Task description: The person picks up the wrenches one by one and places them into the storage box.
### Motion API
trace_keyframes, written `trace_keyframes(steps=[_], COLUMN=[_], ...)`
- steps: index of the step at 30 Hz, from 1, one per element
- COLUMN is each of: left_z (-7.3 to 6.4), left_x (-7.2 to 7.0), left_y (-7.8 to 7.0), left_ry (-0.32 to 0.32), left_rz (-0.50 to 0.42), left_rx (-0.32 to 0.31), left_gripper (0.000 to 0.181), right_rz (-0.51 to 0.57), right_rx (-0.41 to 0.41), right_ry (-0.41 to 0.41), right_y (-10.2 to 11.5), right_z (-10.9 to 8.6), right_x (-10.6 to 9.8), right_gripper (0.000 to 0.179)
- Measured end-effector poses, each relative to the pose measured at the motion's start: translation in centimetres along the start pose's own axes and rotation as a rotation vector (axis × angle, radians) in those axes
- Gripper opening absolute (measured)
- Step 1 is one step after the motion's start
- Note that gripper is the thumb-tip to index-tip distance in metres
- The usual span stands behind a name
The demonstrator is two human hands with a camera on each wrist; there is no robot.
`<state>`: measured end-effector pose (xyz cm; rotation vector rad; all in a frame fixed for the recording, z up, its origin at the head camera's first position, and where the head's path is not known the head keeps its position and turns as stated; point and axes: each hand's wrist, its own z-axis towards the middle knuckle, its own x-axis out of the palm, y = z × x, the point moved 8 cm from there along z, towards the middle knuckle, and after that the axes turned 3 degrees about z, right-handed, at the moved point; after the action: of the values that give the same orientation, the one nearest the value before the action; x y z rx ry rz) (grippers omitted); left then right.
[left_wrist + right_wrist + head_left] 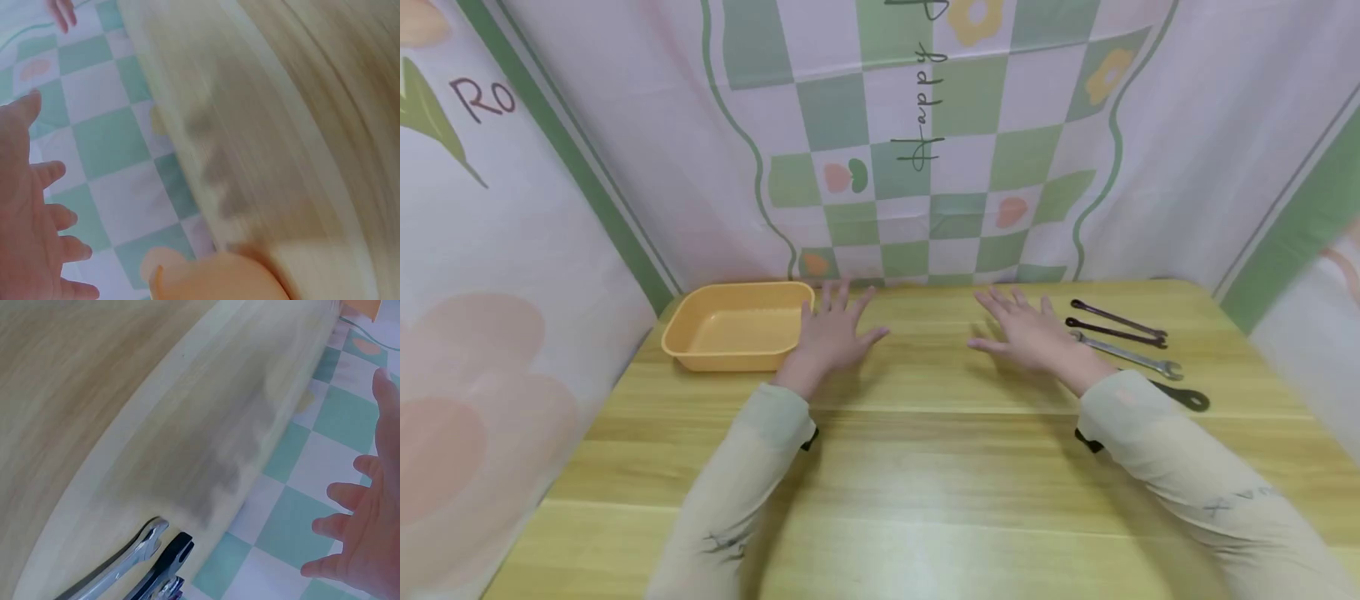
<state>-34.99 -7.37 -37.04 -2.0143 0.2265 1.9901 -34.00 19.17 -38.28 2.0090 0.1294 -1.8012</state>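
My left hand [835,333] hovers above the table with its fingers spread, just right of a yellow plastic basin [737,360], whose right side it partly covers. My right hand [1030,333] is likewise spread over the table and holds nothing. Right of it lie two dark wrenches, the upper wrench [1120,318] and the lower wrench [1116,332]. Below them is a silver open-ended wrench [1127,357]. A tool with a black handle [1187,396] lies nearest me, partly hidden by the right forearm. In the right wrist view a silver wrench head [150,540] shows beneath the hand.
The wooden table [910,483] has a light wood grain. A checkered cloth curtain [895,200] hangs along its back edge, and more printed cloth [512,333] hangs at the left side.
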Motion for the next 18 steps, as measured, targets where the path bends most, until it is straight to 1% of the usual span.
trace_keyframes(steps=[4, 7, 12, 18], left_z=[-0.5, -0.7, -1.0, -1.2], left_x=[-0.6, -0.8, -0.5, -0.3], left_y=[1.1, 1.8, 3.0, 3.8], left_ry=[-0.007, -0.004, -0.008, -0.033], left_rz=[-0.011, -0.016, -0.033, -0.051], left_rx=[-0.028, -0.043, -0.078, -0.095], left_gripper=[0.077, 0.078, 0.075, 0.073], right_rz=[-0.013, -0.018, -0.016, -0.031], right_rx=[-0.008, -0.015, -0.024, -0.032], right_ry=[-0.001, 0.006, 0.011, -0.023], right_y=[-0.1, -0.3, -0.6, -1.1], right_z=[-0.4, -0.6, -1.1, -1.6], right_x=[-0.1, -0.3, -0.2, -0.5], right_gripper=[0.098, 0.093, 0.091, 0.087])
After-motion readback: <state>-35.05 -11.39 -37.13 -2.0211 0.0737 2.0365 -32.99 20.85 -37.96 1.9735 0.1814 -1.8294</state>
